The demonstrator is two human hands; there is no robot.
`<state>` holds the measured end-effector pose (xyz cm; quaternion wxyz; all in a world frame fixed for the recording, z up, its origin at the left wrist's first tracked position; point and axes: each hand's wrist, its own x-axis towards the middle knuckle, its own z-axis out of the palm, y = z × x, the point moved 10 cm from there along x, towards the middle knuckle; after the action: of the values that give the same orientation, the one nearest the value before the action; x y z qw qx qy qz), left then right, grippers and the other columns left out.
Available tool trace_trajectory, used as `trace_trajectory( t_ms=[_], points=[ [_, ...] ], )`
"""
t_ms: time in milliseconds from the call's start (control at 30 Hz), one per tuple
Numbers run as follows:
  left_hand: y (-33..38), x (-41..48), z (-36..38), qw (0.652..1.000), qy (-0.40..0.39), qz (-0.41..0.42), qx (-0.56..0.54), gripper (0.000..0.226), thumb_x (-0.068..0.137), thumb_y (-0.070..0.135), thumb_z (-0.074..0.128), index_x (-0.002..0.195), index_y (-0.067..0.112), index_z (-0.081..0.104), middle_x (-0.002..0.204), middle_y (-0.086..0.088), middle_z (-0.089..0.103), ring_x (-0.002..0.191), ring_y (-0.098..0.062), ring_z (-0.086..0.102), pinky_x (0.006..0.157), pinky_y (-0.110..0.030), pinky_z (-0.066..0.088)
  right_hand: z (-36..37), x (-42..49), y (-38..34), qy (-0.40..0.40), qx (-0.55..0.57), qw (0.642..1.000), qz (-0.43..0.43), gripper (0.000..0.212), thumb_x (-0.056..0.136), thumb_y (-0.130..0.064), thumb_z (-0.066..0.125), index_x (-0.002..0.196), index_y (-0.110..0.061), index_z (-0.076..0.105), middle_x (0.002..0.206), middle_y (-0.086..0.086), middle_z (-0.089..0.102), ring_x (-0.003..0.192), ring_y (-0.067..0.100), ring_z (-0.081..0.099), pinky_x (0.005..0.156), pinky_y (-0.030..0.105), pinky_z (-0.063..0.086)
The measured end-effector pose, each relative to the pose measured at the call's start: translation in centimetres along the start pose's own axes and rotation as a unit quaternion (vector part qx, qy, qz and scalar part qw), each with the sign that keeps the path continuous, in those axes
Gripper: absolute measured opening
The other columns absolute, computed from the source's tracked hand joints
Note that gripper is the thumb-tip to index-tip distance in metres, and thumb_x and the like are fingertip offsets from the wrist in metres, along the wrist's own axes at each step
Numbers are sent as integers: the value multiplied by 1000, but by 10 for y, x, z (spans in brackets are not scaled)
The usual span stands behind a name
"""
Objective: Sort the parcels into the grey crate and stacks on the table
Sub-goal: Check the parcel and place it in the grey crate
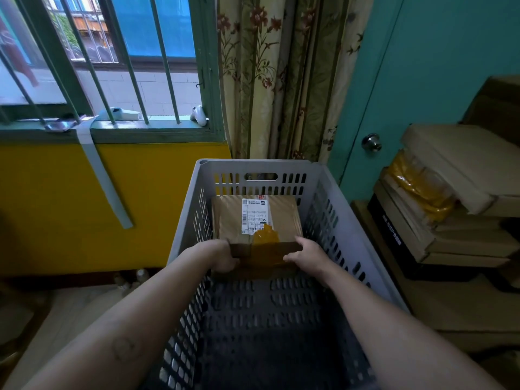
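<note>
A brown cardboard parcel (256, 220) with a white shipping label and yellow tape lies inside the grey slotted crate (334, 209), against its far wall. My left hand (223, 256) grips the parcel's near left corner. My right hand (305, 253) grips its near right corner. Both arms reach down into the crate from above. The near half of the crate's floor is bare. A stack of flat cardboard parcels (450, 198) sits on the table at the right.
A barred window (112, 60) over a yellow wall fills the left, with two white controllers on its sill. A floral curtain (275, 77) hangs behind the crate. A teal door with a round knob (371, 142) stands to the right.
</note>
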<state>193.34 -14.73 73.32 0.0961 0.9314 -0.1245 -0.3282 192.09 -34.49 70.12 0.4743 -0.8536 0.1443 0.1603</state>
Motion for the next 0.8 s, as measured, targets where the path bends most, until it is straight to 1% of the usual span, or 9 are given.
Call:
trace_trajectory(
  t_ms=[67, 200, 267, 333, 433, 500, 567, 667, 800],
  points=[
    [0, 3, -1, 1000, 1, 6, -9, 41, 102, 27, 50, 142, 17, 50, 137, -10, 56, 124, -28, 54, 110, -41, 40, -2, 0, 0, 2, 3, 1000, 1, 79, 90, -14, 67, 156, -9, 23, 155, 13, 37, 138, 29, 40, 113, 41, 39],
    [1, 7, -5, 999, 3, 5, -51, 43, 104, 29, 48, 145, 18, 46, 144, -5, 51, 132, -27, 48, 115, -43, 35, -5, 0, 0, 7, -1, 1000, 2, 76, 91, -14, 66, 155, -9, 26, 153, 13, 39, 138, 29, 41, 111, 38, 40],
    [-5, 10, -7, 997, 18, -16, -70, 45, 103, 32, 49, 146, 18, 47, 146, -5, 51, 135, -27, 46, 116, -44, 34, -6, 1, 1, 6, 4, 1000, 4, 74, 91, -13, 65, 155, -9, 28, 152, 13, 41, 137, 28, 43, 112, 40, 40],
    [-12, 15, -11, 996, 40, -31, -74, 50, 103, 34, 49, 150, 19, 43, 151, -6, 47, 139, -29, 42, 118, -45, 32, -6, 2, 1, 1, 10, 1000, 7, 73, 91, -12, 64, 154, -9, 29, 150, 13, 43, 135, 28, 44, 112, 43, 41],
    [-8, 15, -12, 997, 41, -24, -63, 51, 104, 34, 47, 152, 21, 39, 154, -6, 44, 141, -29, 40, 119, -45, 31, -3, 5, 3, -13, 4, 1000, 13, 75, 90, -15, 66, 155, -10, 29, 150, 12, 44, 135, 28, 45, 111, 44, 41],
    [-5, 15, -9, 998, 30, -15, -45, 50, 104, 34, 46, 152, 22, 40, 152, -6, 45, 140, -29, 41, 118, -45, 31, 2, 6, 3, -29, -8, 999, 14, 79, 88, -19, 68, 155, -12, 28, 151, 12, 42, 136, 29, 43, 112, 46, 40],
    [-6, 18, -6, 999, 27, -17, -25, 50, 104, 35, 45, 152, 21, 40, 152, -7, 45, 138, -30, 43, 117, -45, 33, 5, 6, 1, -39, -35, 999, 10, 84, 85, -25, 70, 156, -14, 27, 155, 13, 35, 139, 30, 39, 114, 47, 38],
    [-6, 18, -8, 999, 40, -30, 0, 51, 103, 36, 46, 151, 18, 41, 151, -10, 46, 136, -31, 44, 116, -43, 35, 6, 7, -1, -29, -88, 996, 3, 87, 83, -31, 71, 156, -15, 26, 157, 14, 27, 141, 33, 35, 115, 46, 37],
    [-6, 18, -14, 997, 67, -45, 15, 53, 104, 32, 48, 152, 13, 35, 153, -12, 42, 141, -31, 40, 116, -39, 33, 3, 10, -2, -5, -132, 991, -2, 80, 81, -33, 72, 150, -16, 37, 146, 13, 44, 128, 30, 49, 106, 43, 46]
  ],
)
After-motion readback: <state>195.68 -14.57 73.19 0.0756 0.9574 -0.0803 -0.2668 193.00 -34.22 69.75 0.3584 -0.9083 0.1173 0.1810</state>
